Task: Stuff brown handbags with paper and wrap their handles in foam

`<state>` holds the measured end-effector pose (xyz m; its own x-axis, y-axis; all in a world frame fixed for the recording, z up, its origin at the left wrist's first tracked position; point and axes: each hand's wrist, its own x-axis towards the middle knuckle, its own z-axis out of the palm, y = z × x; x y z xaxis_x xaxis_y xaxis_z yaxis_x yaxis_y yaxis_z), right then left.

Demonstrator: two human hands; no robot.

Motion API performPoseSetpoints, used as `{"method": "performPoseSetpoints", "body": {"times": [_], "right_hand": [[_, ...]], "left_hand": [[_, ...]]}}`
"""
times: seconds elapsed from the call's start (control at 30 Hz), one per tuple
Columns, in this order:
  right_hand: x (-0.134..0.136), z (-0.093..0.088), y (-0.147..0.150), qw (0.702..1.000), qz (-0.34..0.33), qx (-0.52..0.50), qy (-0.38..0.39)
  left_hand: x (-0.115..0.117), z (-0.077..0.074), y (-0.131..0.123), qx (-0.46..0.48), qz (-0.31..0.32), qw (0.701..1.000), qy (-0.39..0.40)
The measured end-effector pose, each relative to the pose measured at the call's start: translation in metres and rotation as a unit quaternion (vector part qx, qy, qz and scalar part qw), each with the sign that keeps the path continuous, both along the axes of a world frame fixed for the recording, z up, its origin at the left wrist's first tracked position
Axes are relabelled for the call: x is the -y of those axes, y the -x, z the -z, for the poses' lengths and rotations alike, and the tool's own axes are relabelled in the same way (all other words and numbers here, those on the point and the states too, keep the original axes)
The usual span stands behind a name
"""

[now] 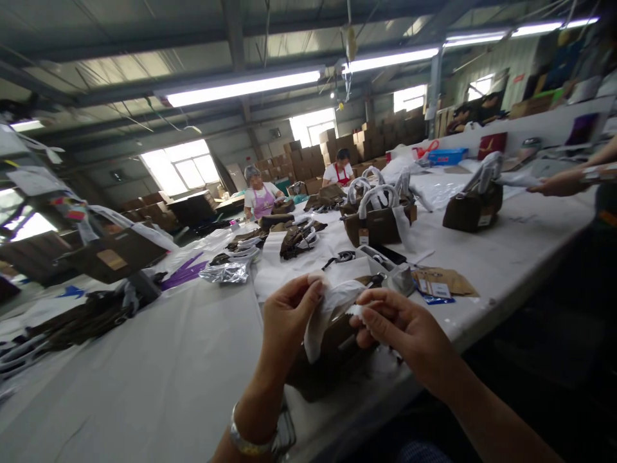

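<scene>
Mostly hidden: brown bag behind white wrap, both hands pinching.

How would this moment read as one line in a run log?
left hand: pinching white tissue paper strip | right hand: gripping strip's other end | under hands: dark brown handbag | surface: long white table
</scene>
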<state>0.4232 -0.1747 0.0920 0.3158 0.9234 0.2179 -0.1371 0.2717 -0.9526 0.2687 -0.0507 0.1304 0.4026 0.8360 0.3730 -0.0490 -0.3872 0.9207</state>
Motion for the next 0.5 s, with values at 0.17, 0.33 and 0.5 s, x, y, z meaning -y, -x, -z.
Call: {"method": "performPoseSetpoints", "body": {"times": [0.17,0.33,0.5], "right_hand": [[-0.015,-0.009,-0.003,0.993,-0.088,-0.059,-0.051],[-0.028,-0.022,-0.001,0.988,0.053,0.138,-0.045],[-0.032,-0.031,-0.002,0.980,0.040,0.194,-0.034]], "left_hand": [[0.003,-0.012,-0.005,0.017,-0.009,0.999,-0.046],[0.004,-0.018,-0.006,0.005,-0.021,0.994,-0.109],[0.007,-0.016,-0.002,-0.020,-0.036,0.978,-0.205]]}}
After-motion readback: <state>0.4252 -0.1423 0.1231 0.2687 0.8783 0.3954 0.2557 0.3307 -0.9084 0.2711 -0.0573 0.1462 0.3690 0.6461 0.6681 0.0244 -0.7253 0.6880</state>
